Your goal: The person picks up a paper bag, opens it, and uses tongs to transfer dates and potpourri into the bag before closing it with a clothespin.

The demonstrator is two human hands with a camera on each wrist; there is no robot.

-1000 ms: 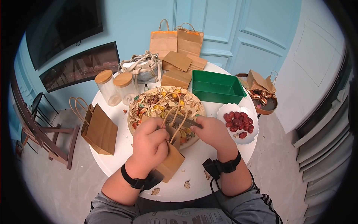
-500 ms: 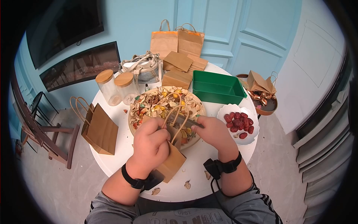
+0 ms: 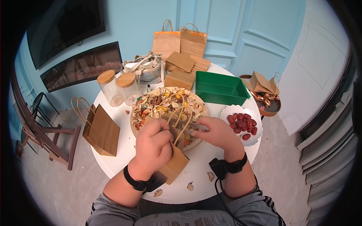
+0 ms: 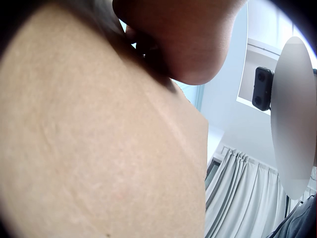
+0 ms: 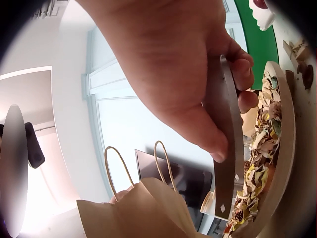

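Note:
In the head view my left hand (image 3: pixel 152 147) grips the top of a small brown paper bag (image 3: pixel 176 165), its two loop handles standing up. My right hand (image 3: pixel 218 135) pinches grey metal tongs (image 3: pixel 199 127) between thumb and fingers, above the bag opening and the round tray (image 3: pixel 206 113) of dried flowers, petals and cones. The right wrist view has the tongs (image 5: pixel 225 173) under the thumb, with the bag (image 5: pixel 138 213) lower left. Skin fills much of the left wrist view; the bag is not seen there. What lies inside the bag is hidden.
A second paper bag (image 3: pixel 102 132) stands at left. Behind are two wooden-lidded jars (image 3: pixel 126 88), a handbag (image 3: pixel 145 71) and more paper bags (image 3: pixel 166 45). A green box (image 3: pixel 220 88) and a white dish (image 3: pixel 256 139) of red dates (image 3: pixel 241 122) are at right. Loose petals (image 3: pixel 190 186) lie near the front edge.
My right hand has turned and shifted slightly, and the tongs have tilted to a flatter angle, their two arms now visible apart. The left hand still grips the bag in nearly the same place.

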